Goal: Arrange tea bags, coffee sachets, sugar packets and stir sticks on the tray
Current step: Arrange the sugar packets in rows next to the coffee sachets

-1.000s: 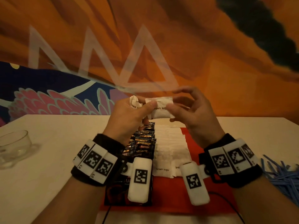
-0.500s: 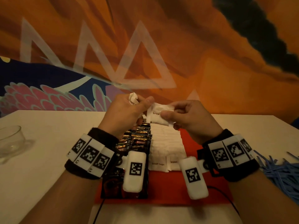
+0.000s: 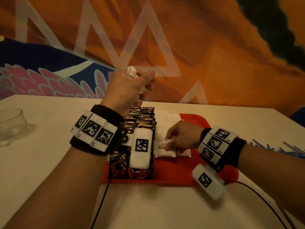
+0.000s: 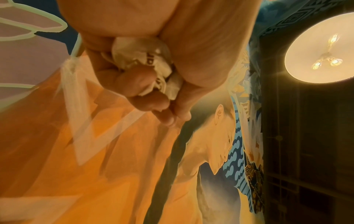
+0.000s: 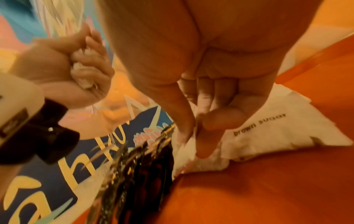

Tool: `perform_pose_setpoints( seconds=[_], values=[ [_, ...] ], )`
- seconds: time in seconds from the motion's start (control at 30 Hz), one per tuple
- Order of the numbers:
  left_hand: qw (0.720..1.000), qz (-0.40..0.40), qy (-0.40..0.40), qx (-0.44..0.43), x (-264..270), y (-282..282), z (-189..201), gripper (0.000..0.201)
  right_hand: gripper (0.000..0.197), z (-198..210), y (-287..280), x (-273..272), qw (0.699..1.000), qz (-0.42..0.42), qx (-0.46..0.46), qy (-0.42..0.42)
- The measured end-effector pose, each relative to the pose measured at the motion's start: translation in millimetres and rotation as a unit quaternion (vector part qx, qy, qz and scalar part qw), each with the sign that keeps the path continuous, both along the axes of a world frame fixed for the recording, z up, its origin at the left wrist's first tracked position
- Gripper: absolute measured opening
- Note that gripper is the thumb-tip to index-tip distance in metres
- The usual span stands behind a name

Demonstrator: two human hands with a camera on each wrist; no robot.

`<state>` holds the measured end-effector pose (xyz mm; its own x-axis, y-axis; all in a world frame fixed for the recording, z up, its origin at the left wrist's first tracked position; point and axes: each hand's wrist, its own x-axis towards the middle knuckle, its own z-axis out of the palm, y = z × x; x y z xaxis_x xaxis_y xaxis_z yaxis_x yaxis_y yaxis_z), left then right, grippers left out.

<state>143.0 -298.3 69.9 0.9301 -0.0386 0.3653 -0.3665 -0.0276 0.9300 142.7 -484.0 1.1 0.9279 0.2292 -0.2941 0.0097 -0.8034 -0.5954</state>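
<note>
A red tray carries a row of dark coffee sachets on its left and a row of white brown-sugar packets beside it. My left hand is raised above the tray's far end and grips a crumpled bunch of sugar packets. My right hand is low at the near end of the white row, where thumb and forefinger pinch one sugar packet. It touches the row's front packets, beside another packet printed "brown sugar". Tea bags are not visible.
Blue stir sticks lie loose on the white table to the right of the tray. A clear glass bowl stands at the far left. A black cable runs across the table's near right. A painted wall rises behind.
My right hand took one sugar packet from the bunch and carried it down to the near end of the white row. The left hand stayed raised with the bunch.
</note>
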Motion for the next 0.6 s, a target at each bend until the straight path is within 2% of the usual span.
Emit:
perform_pose_setpoints(
  seconds=[0.13, 0.33, 0.43, 0.5, 0.6],
  values=[
    [1.0, -0.001, -0.007, -0.004, -0.5, 1.0, 0.7, 0.023, 0.02, -3.8, 7.5, 0.6, 0.996, 0.019, -0.087, -0.016],
    [1.0, -0.004, -0.005, -0.004, -1.5, 2.5, 2.4, 0.023, 0.03, -7.5, 12.6, -1.3, 0.971, 0.05, -0.218, -0.088],
    [1.0, -0.001, -0.004, 0.0, -1.8, 2.6, 2.3, 0.023, 0.03, -6.1, 10.3, -3.2, 0.967, 0.063, -0.205, -0.14],
    [1.0, -0.001, -0.003, 0.0, -1.3, 2.6, 2.0, 0.023, 0.022, -5.9, 11.8, -5.9, 0.968, 0.086, -0.167, -0.166],
    [1.0, -0.002, 0.0, -0.001, -0.8, 1.3, 0.7, 0.024, 0.011, -6.9, 16.1, -10.2, 0.969, 0.135, -0.152, -0.138]
  ],
)
